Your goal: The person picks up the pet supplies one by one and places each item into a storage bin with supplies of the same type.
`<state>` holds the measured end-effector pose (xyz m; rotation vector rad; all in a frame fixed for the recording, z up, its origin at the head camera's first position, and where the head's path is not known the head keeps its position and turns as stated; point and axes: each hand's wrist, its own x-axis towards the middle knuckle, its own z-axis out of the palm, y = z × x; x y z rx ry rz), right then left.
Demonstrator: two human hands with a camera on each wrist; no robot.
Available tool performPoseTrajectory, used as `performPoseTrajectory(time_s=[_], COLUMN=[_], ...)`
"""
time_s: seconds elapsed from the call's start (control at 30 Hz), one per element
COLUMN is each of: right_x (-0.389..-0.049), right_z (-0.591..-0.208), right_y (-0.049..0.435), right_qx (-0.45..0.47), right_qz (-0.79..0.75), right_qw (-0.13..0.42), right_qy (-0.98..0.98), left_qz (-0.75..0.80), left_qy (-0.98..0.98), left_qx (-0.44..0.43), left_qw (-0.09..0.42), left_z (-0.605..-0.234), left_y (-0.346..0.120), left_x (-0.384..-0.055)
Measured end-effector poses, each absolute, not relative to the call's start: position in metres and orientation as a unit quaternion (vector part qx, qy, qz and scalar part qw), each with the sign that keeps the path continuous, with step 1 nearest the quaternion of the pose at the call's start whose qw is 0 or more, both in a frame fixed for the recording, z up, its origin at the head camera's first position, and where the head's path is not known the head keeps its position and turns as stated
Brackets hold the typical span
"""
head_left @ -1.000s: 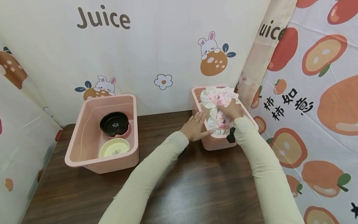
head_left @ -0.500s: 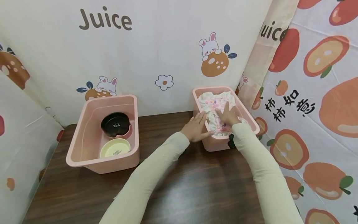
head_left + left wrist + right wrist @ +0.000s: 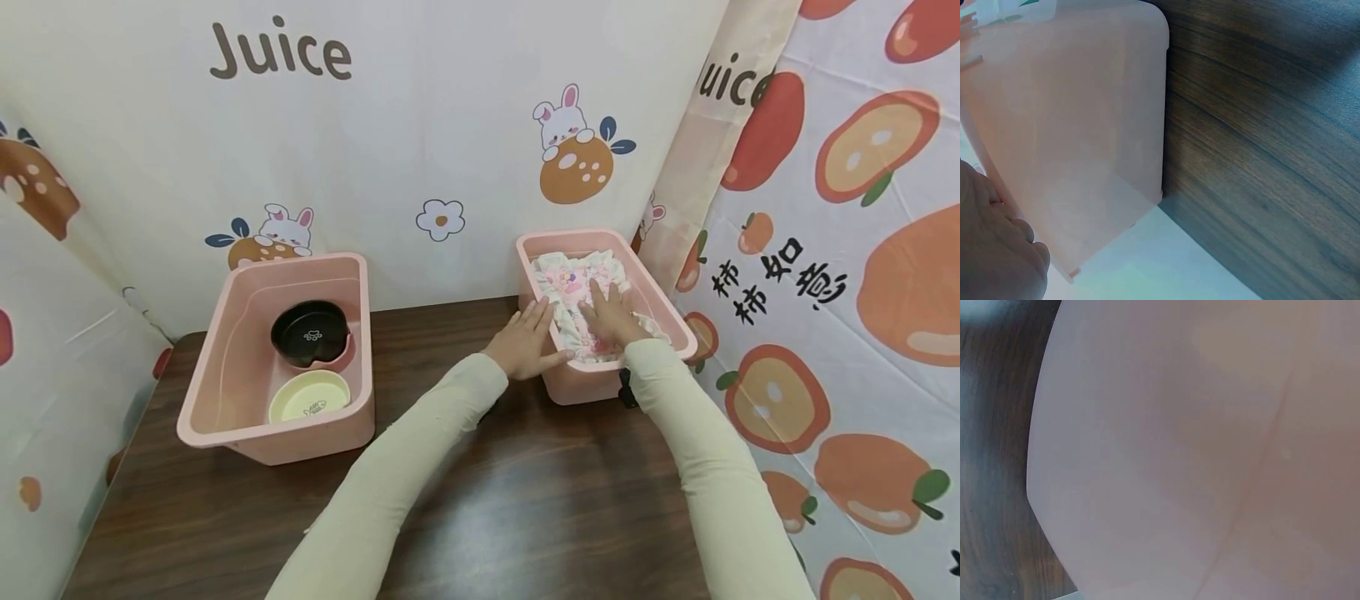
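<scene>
A pink printed cloth piece with white ruffled edges (image 3: 572,282) lies inside the smaller pink bin (image 3: 588,385) on the right; whether it is a cushion or a garment I cannot tell. My right hand (image 3: 613,317) rests on the cloth with its fingers spread. Against the bin's left rim lies my left hand (image 3: 519,343), fingers straight. In the left wrist view, part of my left hand (image 3: 1000,237) shows beside the rim and the bin's outer wall (image 3: 1079,137). The right wrist view holds mostly the bin's wall (image 3: 1147,450); my right hand is outside that view.
On the left stands a larger pink bin (image 3: 225,350). It contains a black round dish (image 3: 310,329) over a pink one (image 3: 341,358), and a pale yellow dish (image 3: 309,396). The dark wooden table (image 3: 510,500) meets printed curtains behind and on the right.
My right hand gripped the cloth at the rim earlier. The cloth has sunk lower into the bin and the hand's fingers have spread over it. My left hand has stayed at the rim.
</scene>
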<state>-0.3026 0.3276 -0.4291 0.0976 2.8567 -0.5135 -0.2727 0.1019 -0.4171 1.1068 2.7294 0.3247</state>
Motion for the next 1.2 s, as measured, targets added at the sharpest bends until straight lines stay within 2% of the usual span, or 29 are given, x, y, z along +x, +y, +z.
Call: performPoseTrajectory(time_s=[0.33,0.67,0.9,1.2], right_x=[-0.299,-0.293,-0.292,-0.291], right_z=[-0.429,-0.427,-0.422,-0.408], right_y=[0.327,0.329,0.332,0.329], right_qx=[0.041,0.052,0.027,0.003], right_qz=[-0.157,-0.165,-0.149,-0.147], right_qw=[0.153,0.141,0.099,0.101], right_qy=[0.975,0.975,0.983,0.984], left_qz=[0.111,0.112,0.115,0.109], left_qy=[0.918,0.913,0.911,0.920], left_qx=[0.371,0.381,0.382,0.364], left_qw=[0.089,0.094,0.101,0.099], left_z=[-0.416,-0.417,-0.418,-0.417], left_y=[0.103,0.106,0.108,0.106], left_x=[-0.272,-0.273,-0.277,-0.279])
